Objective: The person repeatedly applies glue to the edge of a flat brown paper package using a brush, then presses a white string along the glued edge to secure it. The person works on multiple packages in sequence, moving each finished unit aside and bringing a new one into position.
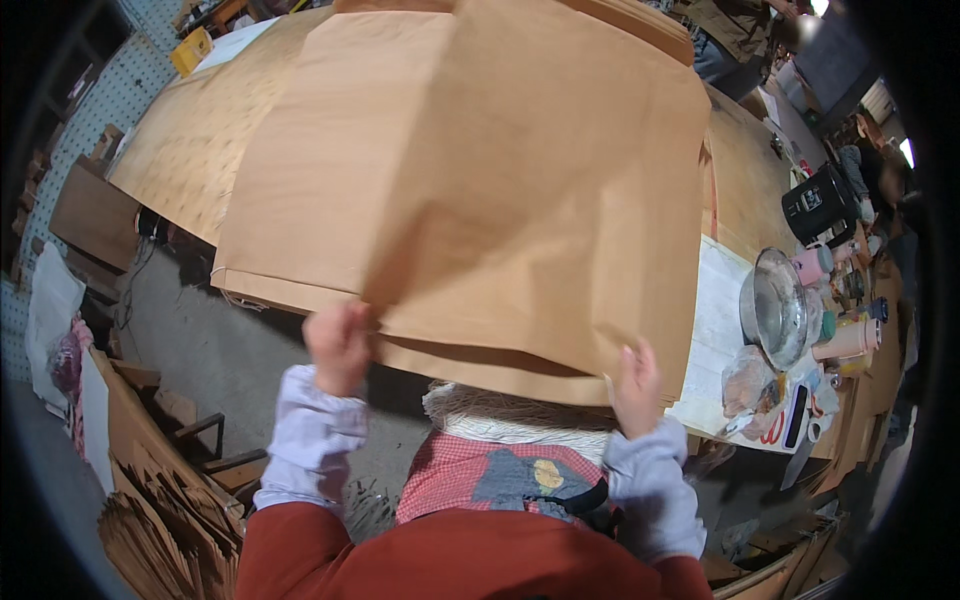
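Observation:
A large brown paper bag (520,200) spans the middle of the table, its near edge bowed and gaping slightly. My left hand (338,345) is closed on its near left corner. Toward the near right corner, my right hand (635,388) pinches the same edge between thumb and fingers. Under and left of this bag lies another flat brown paper bag (310,160), with thin strings at its near left corner. A thick bundle of white strings (520,425) lies across my lap, just below the table edge.
At the right stand a metal bowl (775,308), pink cups (812,263), red-handled scissors (772,428) and a phone (797,416). A black box (820,203) sits farther back. Stacked brown paper (150,530) fills the lower left. Another person (735,40) is at the far right.

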Tool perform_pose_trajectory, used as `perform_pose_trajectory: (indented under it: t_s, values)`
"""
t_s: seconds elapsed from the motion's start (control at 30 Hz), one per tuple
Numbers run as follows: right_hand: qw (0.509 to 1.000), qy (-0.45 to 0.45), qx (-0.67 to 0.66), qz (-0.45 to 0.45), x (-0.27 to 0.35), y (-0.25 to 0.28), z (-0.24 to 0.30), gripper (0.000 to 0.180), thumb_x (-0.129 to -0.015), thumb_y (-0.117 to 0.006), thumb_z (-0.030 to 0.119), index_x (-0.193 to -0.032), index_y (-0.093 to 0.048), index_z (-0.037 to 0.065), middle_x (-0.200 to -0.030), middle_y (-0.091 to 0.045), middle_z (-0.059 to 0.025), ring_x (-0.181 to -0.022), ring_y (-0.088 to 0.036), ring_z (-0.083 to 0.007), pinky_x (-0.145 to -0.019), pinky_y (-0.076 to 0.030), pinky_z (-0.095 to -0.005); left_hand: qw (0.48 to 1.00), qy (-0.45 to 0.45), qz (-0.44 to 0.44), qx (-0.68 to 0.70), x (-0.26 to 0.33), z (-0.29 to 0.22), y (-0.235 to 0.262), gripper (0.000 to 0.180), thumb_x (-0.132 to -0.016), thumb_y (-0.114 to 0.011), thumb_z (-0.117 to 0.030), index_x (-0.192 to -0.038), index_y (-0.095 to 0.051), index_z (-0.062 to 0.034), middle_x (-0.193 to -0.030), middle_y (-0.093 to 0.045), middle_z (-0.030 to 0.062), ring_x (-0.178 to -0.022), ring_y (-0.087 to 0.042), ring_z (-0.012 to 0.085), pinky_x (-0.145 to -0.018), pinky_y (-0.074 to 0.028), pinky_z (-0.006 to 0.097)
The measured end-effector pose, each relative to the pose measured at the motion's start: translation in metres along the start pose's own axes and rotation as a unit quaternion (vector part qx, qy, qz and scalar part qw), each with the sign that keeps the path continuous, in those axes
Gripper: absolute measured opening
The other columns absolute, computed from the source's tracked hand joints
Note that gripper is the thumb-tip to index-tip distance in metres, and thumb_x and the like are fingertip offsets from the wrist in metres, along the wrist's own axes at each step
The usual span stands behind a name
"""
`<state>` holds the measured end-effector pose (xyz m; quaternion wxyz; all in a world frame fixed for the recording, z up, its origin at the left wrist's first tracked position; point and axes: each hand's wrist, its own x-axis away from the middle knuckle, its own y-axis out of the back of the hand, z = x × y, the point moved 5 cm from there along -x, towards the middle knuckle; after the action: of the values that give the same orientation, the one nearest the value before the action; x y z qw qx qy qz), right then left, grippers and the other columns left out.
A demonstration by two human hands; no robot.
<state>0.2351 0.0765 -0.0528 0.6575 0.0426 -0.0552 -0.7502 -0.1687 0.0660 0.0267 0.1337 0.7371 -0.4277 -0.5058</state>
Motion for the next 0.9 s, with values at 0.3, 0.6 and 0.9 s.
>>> perform_pose_trajectory:
  t_s: [0.3, 0.6, 0.9]
  values:
    - [0.927, -0.07, -0.154, 0.334, -0.05, -0.273, 0.039, 0.038, -0.095, -0.047, 0.004, -0.133, -0.045, 0.0, -0.081, -0.061, -0.0015, -0.06, -0.051, -0.0047, -0.049, -0.038, -0.0242, 0.971, 0.214, -0.077, -0.073, -0.069, 0.3, 0.126, 0.028, -0.097, -0.057, -0.022, -0.093, -0.067, 0.0036, -0.077, -0.069, 0.0078, -0.072, -0.061, 0.0117, -0.065, -0.048, 0.029]
    - [0.834, 0.027, -0.052, 0.549, 0.062, -0.176, 0.043, 0.049, -0.093, -0.062, 0.019, -0.137, -0.047, 0.003, -0.087, -0.066, -0.0107, -0.077, -0.063, -0.0183, -0.068, -0.05, -0.0301, 0.851, 0.099, -0.009, -0.516, -0.087, 0.226, 0.08, 0.031, -0.088, -0.064, -0.031, -0.108, -0.066, -0.0072, -0.103, -0.066, 0.0155, -0.096, -0.063, 0.0358, -0.078, -0.051, 0.046]
    - [0.729, -0.069, 0.671, -0.12, 0.046, 0.218, 0.064, 0.052, -0.08, -0.057, 0.0, -0.13, -0.053, 0.009, -0.102, -0.056, -0.0191, -0.09, -0.057, -0.0386, -0.079, -0.048, -0.0433, 0.942, -0.247, 0.217, 0.074, 0.02, -0.107, -0.078, 0.021, -0.071, -0.071, -0.007, -0.09, -0.065, -0.0036, -0.09, -0.062, 0.0112, -0.085, -0.061, 0.029, -0.073, -0.047, 0.038]
